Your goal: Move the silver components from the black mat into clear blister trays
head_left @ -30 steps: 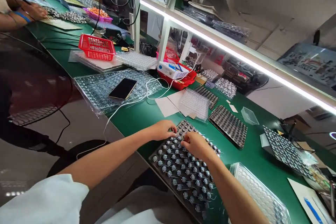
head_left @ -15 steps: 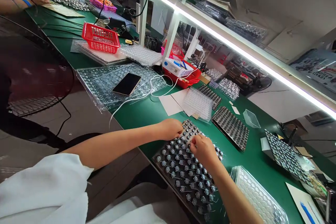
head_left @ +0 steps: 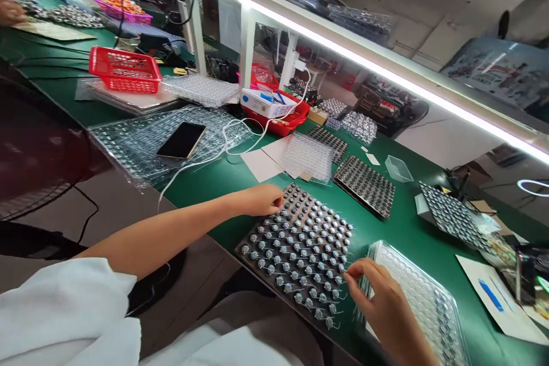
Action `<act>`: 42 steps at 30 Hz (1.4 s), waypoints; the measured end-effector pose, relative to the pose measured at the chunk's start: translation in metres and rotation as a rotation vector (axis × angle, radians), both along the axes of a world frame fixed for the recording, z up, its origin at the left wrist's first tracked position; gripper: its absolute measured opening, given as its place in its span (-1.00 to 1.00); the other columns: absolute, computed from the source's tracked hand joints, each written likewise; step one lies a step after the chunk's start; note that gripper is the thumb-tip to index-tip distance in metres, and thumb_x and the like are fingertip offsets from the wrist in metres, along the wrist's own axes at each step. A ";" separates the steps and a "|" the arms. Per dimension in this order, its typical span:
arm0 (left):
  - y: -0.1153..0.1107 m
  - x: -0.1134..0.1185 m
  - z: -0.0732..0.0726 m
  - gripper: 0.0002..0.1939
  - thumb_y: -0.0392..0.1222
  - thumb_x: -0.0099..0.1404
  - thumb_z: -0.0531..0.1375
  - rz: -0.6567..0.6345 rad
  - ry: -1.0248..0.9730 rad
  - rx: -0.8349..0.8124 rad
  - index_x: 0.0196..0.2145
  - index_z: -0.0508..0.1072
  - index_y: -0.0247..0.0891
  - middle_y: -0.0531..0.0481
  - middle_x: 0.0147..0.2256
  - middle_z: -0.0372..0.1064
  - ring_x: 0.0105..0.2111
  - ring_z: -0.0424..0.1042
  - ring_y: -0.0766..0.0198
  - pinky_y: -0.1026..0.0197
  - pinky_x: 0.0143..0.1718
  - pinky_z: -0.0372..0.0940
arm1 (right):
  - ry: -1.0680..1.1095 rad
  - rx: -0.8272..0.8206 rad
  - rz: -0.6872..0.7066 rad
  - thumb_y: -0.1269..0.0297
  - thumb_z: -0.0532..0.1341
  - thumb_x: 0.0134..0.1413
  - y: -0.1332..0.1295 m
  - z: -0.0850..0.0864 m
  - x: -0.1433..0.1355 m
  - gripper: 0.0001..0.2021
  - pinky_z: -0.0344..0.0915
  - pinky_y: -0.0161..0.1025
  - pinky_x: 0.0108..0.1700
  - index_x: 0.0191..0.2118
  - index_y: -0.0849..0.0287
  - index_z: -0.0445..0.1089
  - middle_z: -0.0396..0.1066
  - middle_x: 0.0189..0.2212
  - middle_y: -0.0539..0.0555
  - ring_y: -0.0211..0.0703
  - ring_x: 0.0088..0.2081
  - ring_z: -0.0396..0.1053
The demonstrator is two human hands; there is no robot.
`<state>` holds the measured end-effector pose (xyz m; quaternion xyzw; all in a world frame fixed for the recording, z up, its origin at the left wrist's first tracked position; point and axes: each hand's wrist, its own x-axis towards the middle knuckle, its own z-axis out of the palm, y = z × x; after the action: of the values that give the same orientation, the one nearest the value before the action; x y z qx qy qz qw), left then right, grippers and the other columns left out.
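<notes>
The dark tray (head_left: 256,267) of round parts (head_left: 303,253) lies at lower centre, along the near edge of the green bench (head_left: 407,229); bare green opens toward its upper right, while only a narrow strip parts it from the clear tray (head_left: 414,291) at lower right. Half a second ago the right hand (head_left: 380,294) was over the parts; now it is at the tray's right edge, thumb and forefinger nearly together. The left hand (head_left: 265,200) curls at the upper-left side. Whether either grips anything, I cannot tell. The tray's near edge slants down rightward; its long axis is unclear.
</notes>
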<state>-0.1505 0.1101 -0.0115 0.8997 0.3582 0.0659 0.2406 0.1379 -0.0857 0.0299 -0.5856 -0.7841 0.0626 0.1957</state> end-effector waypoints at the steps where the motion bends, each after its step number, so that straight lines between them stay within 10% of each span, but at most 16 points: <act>1: -0.002 0.000 -0.002 -0.90 -0.21 0.15 0.17 0.014 -0.017 0.016 -0.35 0.40 -0.28 -0.03 -0.31 0.39 -0.31 0.35 0.25 0.29 -0.30 0.17 | 0.019 0.005 -0.040 0.25 0.15 0.12 -0.010 -0.001 0.008 -0.91 0.29 -0.28 -0.26 -0.36 0.10 0.35 0.43 -0.40 -0.01 -0.20 -0.33 0.38; 9: -0.016 -0.001 -0.022 -0.70 0.07 0.19 0.07 0.186 -0.030 0.125 -0.32 0.40 -0.20 0.14 -0.34 0.46 -0.31 0.37 0.28 0.35 -0.24 0.18 | 0.077 0.013 -0.556 0.17 0.15 0.12 -0.098 0.013 0.120 -0.85 0.28 -0.31 -0.22 -0.32 0.11 0.38 0.44 -0.41 -0.03 -0.23 -0.35 0.38; 14: -0.026 0.017 -0.002 -0.57 0.24 0.10 0.06 0.402 -0.079 0.120 -0.24 0.44 -0.09 0.20 -0.43 0.47 -0.43 0.38 0.25 0.37 -0.44 0.20 | 0.001 -0.139 -0.582 0.27 0.08 0.13 -0.144 0.010 0.176 -0.86 0.28 -0.27 -0.21 -0.27 0.11 0.36 0.44 -0.34 0.02 -0.20 -0.30 0.37; 22: -0.089 0.135 0.034 -0.68 0.12 0.08 0.22 0.055 -0.348 -0.169 -0.32 0.52 -0.14 0.10 -0.31 0.51 -0.27 0.42 0.24 0.32 -0.19 0.28 | -0.423 -0.379 -0.290 0.55 0.05 0.08 -0.143 0.005 0.191 -0.78 0.09 -0.24 -0.24 -0.32 0.13 0.37 0.42 -0.32 0.02 -0.21 -0.32 0.32; 29: -0.147 0.243 0.033 -0.73 -0.05 0.00 0.30 -0.141 -0.343 -0.683 -0.36 0.49 -0.26 0.07 -0.47 0.46 -0.42 0.40 0.30 0.30 -0.38 0.27 | -0.525 -0.442 -0.032 0.54 0.14 0.03 -0.125 0.000 0.187 -0.85 -0.05 -0.25 -0.35 -0.42 0.15 0.35 0.41 -0.36 0.03 -0.20 -0.33 0.30; 42: -0.210 0.351 -0.001 -0.83 -0.21 0.11 0.19 -0.355 -0.158 -0.546 -0.33 0.52 -0.26 0.00 -0.39 0.50 -0.39 0.41 0.25 0.28 -0.41 0.22 | 0.087 0.159 -0.631 0.24 0.09 0.21 -0.196 -0.041 0.205 -0.82 0.28 -0.22 -0.12 -0.10 0.10 0.30 0.41 -0.25 0.04 -0.18 -0.22 0.38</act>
<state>0.2007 -0.1003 -0.0125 0.8424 0.1803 -0.0059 0.5077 0.3427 -0.2819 -0.0115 -0.7792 -0.5575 -0.0373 0.2839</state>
